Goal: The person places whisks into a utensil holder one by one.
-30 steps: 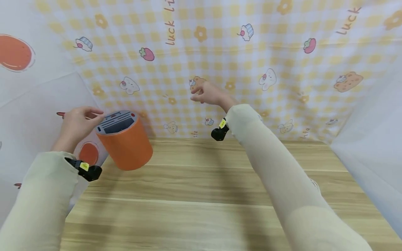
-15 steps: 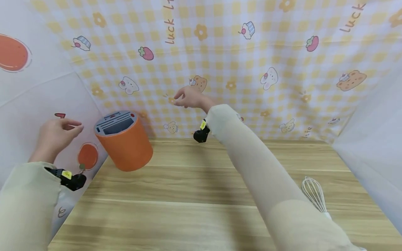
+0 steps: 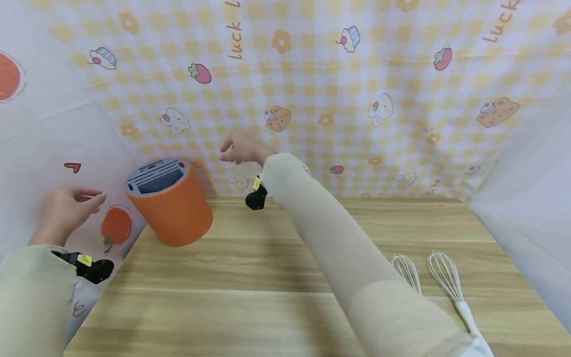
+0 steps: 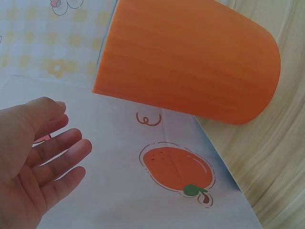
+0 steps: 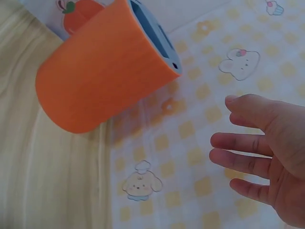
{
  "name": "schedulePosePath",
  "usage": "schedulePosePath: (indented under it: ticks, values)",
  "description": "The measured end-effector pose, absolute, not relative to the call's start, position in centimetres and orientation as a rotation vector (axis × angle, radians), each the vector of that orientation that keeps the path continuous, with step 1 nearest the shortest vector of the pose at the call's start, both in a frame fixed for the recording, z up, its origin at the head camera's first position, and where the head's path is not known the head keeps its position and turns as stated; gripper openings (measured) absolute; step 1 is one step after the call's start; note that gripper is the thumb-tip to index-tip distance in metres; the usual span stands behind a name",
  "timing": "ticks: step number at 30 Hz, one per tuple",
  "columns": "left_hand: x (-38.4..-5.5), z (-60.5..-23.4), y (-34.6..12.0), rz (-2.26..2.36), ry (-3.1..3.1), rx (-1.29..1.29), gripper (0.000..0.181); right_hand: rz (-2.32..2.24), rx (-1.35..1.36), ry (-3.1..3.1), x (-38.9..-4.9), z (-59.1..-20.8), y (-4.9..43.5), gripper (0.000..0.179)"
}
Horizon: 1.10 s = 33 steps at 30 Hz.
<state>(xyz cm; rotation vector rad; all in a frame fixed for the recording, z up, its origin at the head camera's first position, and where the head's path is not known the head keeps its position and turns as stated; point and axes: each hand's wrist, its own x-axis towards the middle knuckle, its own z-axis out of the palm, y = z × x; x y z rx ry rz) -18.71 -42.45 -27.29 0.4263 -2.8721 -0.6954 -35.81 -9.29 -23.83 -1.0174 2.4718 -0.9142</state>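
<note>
An orange cylindrical knife block point(image 3: 176, 213) with a grey slotted top point(image 3: 156, 176) stands at the back left of the wooden table. My left hand point(image 3: 67, 208) hovers to its left, fingers loosely bent, holding nothing. In the left wrist view that hand point(image 4: 43, 157) shows spread, relaxed fingers apart from the block's orange side point(image 4: 190, 57). To the right of the block and above the table is my right hand point(image 3: 245, 148), also without anything in it. The right wrist view shows this hand point(image 5: 257, 152) with its fingers loosely extended and apart from the block point(image 5: 105, 71).
Two whisks lie at the right: one whisk point(image 3: 446, 275) with a white handle, another whisk point(image 3: 406, 270) partly hidden by my right sleeve. A checked cloth point(image 3: 312, 89) hangs behind the table point(image 3: 214, 317). White sheets with prints border the left and right sides.
My left hand has drawn away from the block's top, leftward and down. My right hand has moved left toward the block. The whisks have come into view from behind the right sleeve.
</note>
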Motion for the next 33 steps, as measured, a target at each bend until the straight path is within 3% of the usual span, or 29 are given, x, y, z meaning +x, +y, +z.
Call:
schedulePosePath:
  ticks: [12, 24, 31, 33]
  values:
    - [-19.2, -28.1, -41.7, -0.844, -2.909, 0.403, 0.069, -0.852, -1.018, 2.432, -34.9, -25.9, -13.7, 0.038]
    - [-19.4, -28.9, -42.0, -0.916, -2.891, 0.455, 0.079, -0.846, -0.937, 2.565, -33.3, -27.9, -19.8, 0.021]
    - [-19.9, -29.7, -42.0, -1.002, -2.917, 0.439, 0.081, -0.999, -0.75, 2.601, -32.5, -29.4, -21.5, 0.048]
    - [-20.2, -29.9, -41.8, -1.041, -2.916, 0.439, 0.083, -1.053, -0.703, 2.603, -32.4, -29.7, -21.4, 0.047]
